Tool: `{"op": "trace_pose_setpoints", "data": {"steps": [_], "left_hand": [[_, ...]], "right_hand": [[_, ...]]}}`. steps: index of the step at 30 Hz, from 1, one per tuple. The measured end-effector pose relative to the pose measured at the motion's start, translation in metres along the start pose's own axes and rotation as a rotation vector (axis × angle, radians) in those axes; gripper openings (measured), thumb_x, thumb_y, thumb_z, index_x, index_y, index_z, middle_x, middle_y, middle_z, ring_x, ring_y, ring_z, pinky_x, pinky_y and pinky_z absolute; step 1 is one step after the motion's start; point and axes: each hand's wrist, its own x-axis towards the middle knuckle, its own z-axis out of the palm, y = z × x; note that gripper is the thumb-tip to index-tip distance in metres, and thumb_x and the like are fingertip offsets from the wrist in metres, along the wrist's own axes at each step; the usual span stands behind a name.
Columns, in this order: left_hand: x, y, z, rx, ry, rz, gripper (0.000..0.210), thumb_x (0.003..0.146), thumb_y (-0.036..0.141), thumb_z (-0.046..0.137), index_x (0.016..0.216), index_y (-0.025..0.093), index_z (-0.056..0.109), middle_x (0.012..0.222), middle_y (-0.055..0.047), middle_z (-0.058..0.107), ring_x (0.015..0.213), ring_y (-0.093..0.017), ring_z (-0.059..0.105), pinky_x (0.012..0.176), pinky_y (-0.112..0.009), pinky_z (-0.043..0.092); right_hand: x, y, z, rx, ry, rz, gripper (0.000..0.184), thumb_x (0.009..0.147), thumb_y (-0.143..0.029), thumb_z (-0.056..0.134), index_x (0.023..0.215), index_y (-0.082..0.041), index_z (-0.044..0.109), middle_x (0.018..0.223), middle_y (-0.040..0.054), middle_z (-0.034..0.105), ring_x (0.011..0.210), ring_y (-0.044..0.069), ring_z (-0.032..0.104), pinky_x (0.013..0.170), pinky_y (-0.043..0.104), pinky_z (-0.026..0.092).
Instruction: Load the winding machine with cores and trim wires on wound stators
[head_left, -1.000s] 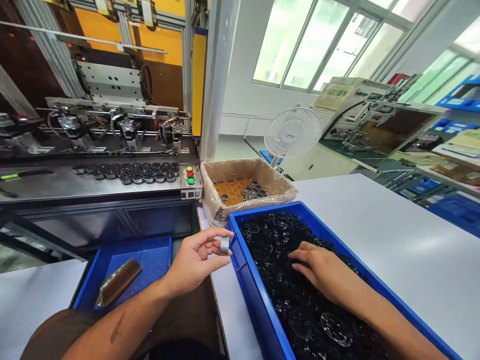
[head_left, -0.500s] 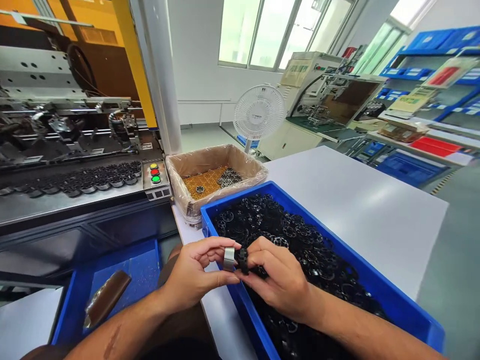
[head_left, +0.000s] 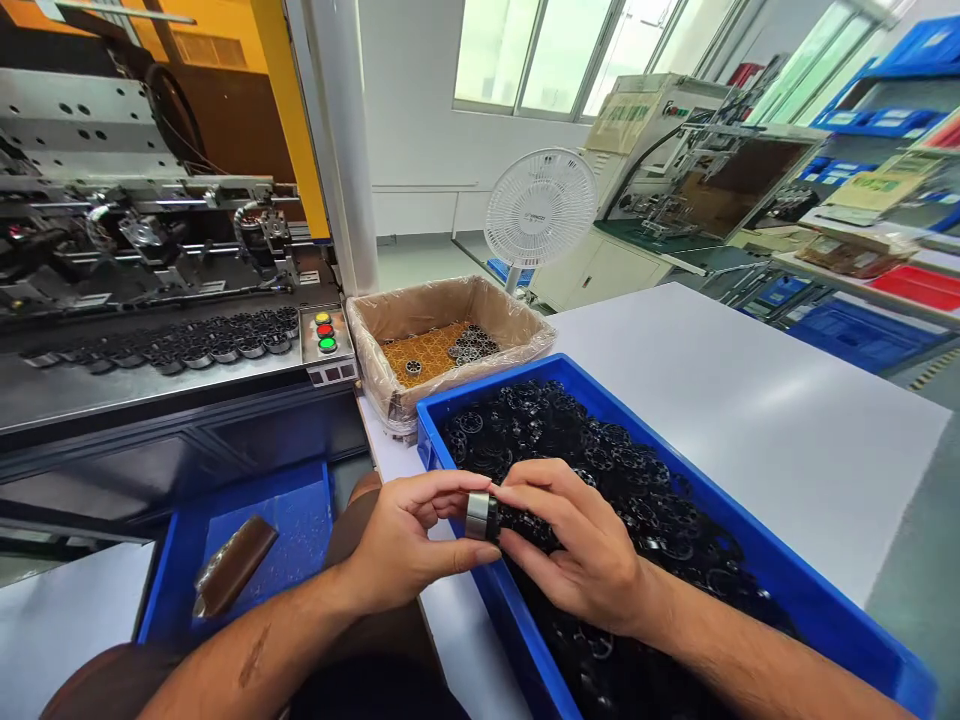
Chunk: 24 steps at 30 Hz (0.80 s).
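Observation:
Between the thumb and fingers of my left hand [head_left: 420, 535] is a silver metal ring [head_left: 477, 516]. A black plastic part [head_left: 493, 518] sits against the ring's right side, and the two touch. My right hand [head_left: 574, 540] pinches that black part from the right; its fingertips cover some of it. Both hands are over the near left rim of a blue bin [head_left: 675, 440], which is heaped with black round plastic parts [head_left: 622, 460].
Beyond the bin stands a plastic-lined carton [head_left: 450, 305] holding several ring-shaped parts. At left is a machine with coloured push buttons [head_left: 324, 330] and rows of black parts [head_left: 217, 340]. A white fan [head_left: 540, 210] stands behind. A white table [head_left: 750, 400] extends right.
The black part, apart from the ring before, is now up against it, and my hands have come closer together. The whole view has shifted slightly.

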Motion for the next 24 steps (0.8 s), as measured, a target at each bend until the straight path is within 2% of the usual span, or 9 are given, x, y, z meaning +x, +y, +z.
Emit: {"op": "trace_pose_setpoints", "data": {"steps": [9,13,17,20,24], "left_hand": [[0.000,0.008,-0.003,-0.032,-0.004,-0.151,0.049,0.050,0.011,0.093,0.096,0.022,0.080,0.083,-0.004,0.080,0.074,-0.016,0.074,0.071,-0.023,0.060],[0.001,0.010,-0.005,-0.017,0.006,-0.182,0.049,0.049,0.011,0.094,0.095,0.025,0.080,0.081,-0.003,0.080,0.072,-0.015,0.074,0.068,-0.020,0.060],[-0.003,0.009,-0.007,0.072,0.040,-0.165,0.050,0.047,0.018,0.096,0.094,0.026,0.081,0.080,-0.004,0.080,0.068,-0.016,0.074,0.065,-0.019,0.059],[-0.008,0.005,-0.014,0.193,0.063,-0.105,0.051,0.047,0.025,0.096,0.096,0.028,0.081,0.078,-0.002,0.080,0.064,-0.015,0.072,0.062,-0.017,0.057],[-0.013,-0.002,-0.028,0.312,0.076,-0.111,0.052,0.053,0.037,0.093,0.102,0.028,0.079,0.087,-0.003,0.080,0.072,-0.020,0.074,0.068,-0.022,0.059]], "right_hand": [[-0.003,0.005,-0.001,-0.085,0.010,-0.199,0.030,0.087,-0.007,0.061,0.117,-0.013,0.060,0.092,0.0095,0.068,0.086,0.019,0.069,0.070,0.029,0.062],[-0.001,0.006,-0.002,-0.051,0.009,-0.208,0.023,0.090,-0.011,0.061,0.113,-0.009,0.060,0.092,0.0109,0.067,0.084,0.019,0.067,0.071,0.031,0.061],[0.000,0.004,-0.002,-0.039,-0.004,-0.262,0.018,0.094,-0.009,0.050,0.108,-0.006,0.061,0.094,0.0130,0.068,0.083,0.018,0.065,0.073,0.032,0.060],[-0.001,0.001,-0.001,-0.053,0.003,-0.225,0.016,0.096,-0.011,0.050,0.103,-0.006,0.063,0.093,0.0120,0.070,0.080,0.016,0.063,0.072,0.030,0.058],[-0.003,0.002,0.002,-0.116,0.013,-0.237,0.022,0.098,-0.013,0.046,0.096,-0.007,0.066,0.088,0.0097,0.069,0.075,0.015,0.061,0.067,0.028,0.055]]}}
